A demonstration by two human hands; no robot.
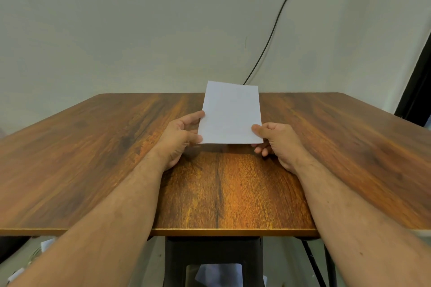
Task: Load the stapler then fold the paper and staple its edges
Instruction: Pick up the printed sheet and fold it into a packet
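A white sheet of paper [231, 113] is held up above the middle of the wooden table [93, 147], its far end tilted upward. My left hand [180, 137] pinches its lower left edge, thumb and fingers on either side. Gripping the lower right corner is my right hand [275, 142], thumb on top and fingers underneath. No stapler shows anywhere in this view.
A black cable [275, 28] runs down the pale wall behind the table. A dark vertical frame [417, 77] stands at the right edge. Below the table's near edge sit a black stand [213, 251] and some papers on the floor.
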